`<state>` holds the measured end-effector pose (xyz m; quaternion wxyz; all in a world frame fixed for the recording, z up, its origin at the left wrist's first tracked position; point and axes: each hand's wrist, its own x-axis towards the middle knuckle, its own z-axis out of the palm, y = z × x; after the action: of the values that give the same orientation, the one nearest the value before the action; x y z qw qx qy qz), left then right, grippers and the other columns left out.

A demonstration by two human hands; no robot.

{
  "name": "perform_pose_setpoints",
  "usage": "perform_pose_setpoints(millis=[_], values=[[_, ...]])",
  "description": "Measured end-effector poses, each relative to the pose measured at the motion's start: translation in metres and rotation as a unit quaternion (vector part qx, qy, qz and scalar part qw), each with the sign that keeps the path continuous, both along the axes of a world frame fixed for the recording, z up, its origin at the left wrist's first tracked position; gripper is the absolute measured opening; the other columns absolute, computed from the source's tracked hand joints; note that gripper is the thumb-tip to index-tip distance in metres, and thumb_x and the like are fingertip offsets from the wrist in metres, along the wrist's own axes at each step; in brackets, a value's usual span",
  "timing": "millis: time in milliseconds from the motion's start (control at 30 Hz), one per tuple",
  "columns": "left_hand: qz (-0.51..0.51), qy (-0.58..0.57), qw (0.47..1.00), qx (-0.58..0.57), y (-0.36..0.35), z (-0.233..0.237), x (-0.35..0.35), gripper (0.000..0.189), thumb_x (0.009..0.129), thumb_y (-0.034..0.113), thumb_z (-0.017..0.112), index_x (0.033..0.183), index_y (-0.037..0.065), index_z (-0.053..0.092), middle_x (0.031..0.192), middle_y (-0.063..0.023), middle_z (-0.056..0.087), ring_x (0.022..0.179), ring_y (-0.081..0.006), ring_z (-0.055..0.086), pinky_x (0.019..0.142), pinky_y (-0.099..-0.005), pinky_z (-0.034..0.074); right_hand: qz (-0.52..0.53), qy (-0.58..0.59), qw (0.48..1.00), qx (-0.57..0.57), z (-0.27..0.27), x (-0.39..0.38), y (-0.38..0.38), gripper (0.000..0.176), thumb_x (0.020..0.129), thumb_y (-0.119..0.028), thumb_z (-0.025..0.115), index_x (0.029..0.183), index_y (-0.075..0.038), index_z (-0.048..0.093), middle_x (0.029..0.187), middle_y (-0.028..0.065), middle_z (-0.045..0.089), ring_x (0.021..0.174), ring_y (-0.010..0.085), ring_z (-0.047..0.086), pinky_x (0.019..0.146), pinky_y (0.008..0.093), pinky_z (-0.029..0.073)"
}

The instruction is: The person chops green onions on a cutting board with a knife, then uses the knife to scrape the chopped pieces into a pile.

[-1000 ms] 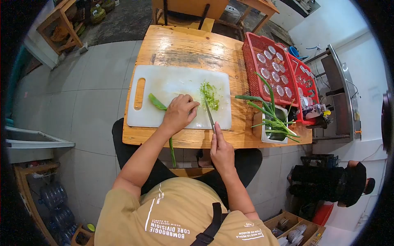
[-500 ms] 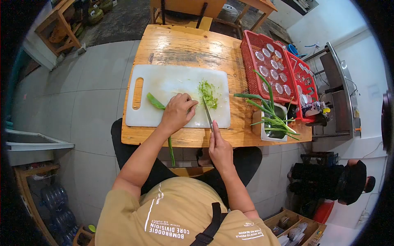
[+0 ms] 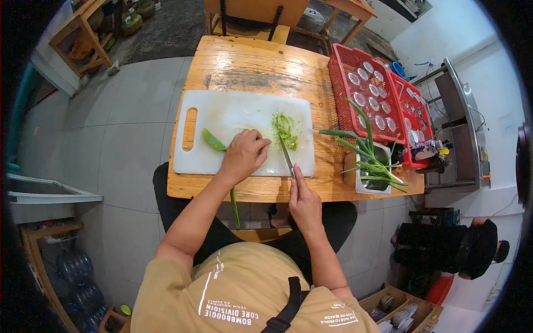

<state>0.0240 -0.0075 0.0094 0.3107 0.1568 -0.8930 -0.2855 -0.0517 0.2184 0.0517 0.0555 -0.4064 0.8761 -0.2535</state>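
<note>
My left hand [image 3: 244, 155] is closed around a green onion [image 3: 213, 140] on the white cutting board [image 3: 222, 108]. One leafy end sticks out to the left of the hand; another green length [image 3: 235, 210] hangs past the table's front edge below my wrist. In my right hand [image 3: 305, 206] is a kitchen knife [image 3: 287, 157], its blade pointing away from me just right of my left fingertips. Beside the blade tip lies a small heap of chopped green onion [image 3: 285, 131]. The part of the onion under my left fingers is hidden.
Right of the board, a metal container [image 3: 373, 187] holds whole green onions [image 3: 369, 152]. Behind it stand red plastic baskets [image 3: 340, 83] with clear-looking cups or jars. The wooden table [image 3: 244, 61] ends near my lap. A person in dark clothes [image 3: 444, 244] is at far right.
The view has shifted slightly. My right hand and the knife have moved a little right and toward me, while my left hand keeps its place on the green onion.
</note>
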Motion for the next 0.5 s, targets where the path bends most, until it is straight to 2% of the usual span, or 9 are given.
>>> perform_pose_setpoints(millis=[67, 167, 233, 500], values=[[0.001, -0.011, 1.0, -0.001, 0.001, -0.001, 0.0, 0.014, 0.093, 0.012, 0.074, 0.105, 0.008, 0.08, 0.099, -0.0075, 0.065, 0.099, -0.0285, 0.064, 0.091, -0.0427, 0.054, -0.004, -0.017, 1.0, -0.017, 0.001, 0.002, -0.001, 0.05, 0.11, -0.021, 0.061, 0.16, -0.018, 0.055, 0.075, 0.0233, 0.07, 0.066, 0.0422, 0.071, 0.062, 0.0517, 0.055], [0.004, -0.008, 1.0, -0.001, 0.001, -0.004, -0.001, 0.014, 0.093, 0.013, 0.074, 0.104, 0.008, 0.08, 0.099, -0.0074, 0.065, 0.099, -0.0285, 0.064, 0.091, -0.043, 0.054, 0.009, 0.014, 0.999, 0.04, -0.001, 0.001, -0.006, 0.05, 0.11, -0.022, 0.061, 0.16, -0.018, 0.056, 0.076, 0.0238, 0.07, 0.067, 0.0425, 0.071, 0.063, 0.052, 0.056], [0.006, -0.007, 1.0, 0.002, 0.001, -0.002, -0.001, 0.014, 0.093, 0.013, 0.074, 0.104, 0.008, 0.08, 0.099, -0.0074, 0.065, 0.099, -0.0285, 0.064, 0.091, -0.0431, 0.054, 0.01, -0.012, 1.0, -0.007, 0.0, 0.0, -0.009, 0.051, 0.11, -0.022, 0.061, 0.16, -0.018, 0.055, 0.077, 0.0243, 0.07, 0.067, 0.0428, 0.071, 0.063, 0.0523, 0.056], [-0.001, -0.017, 1.0, 0.014, 0.0, -0.002, 0.001, 0.017, 0.093, 0.012, 0.074, 0.108, 0.007, 0.08, 0.101, -0.0096, 0.064, 0.101, -0.0312, 0.064, 0.091, -0.0453, 0.054, 0.008, 0.006, 1.0, -0.007, 0.001, -0.003, -0.007, 0.052, 0.11, -0.022, 0.061, 0.161, -0.019, 0.053, 0.078, 0.0246, 0.071, 0.067, 0.0429, 0.071, 0.064, 0.0528, 0.056]])
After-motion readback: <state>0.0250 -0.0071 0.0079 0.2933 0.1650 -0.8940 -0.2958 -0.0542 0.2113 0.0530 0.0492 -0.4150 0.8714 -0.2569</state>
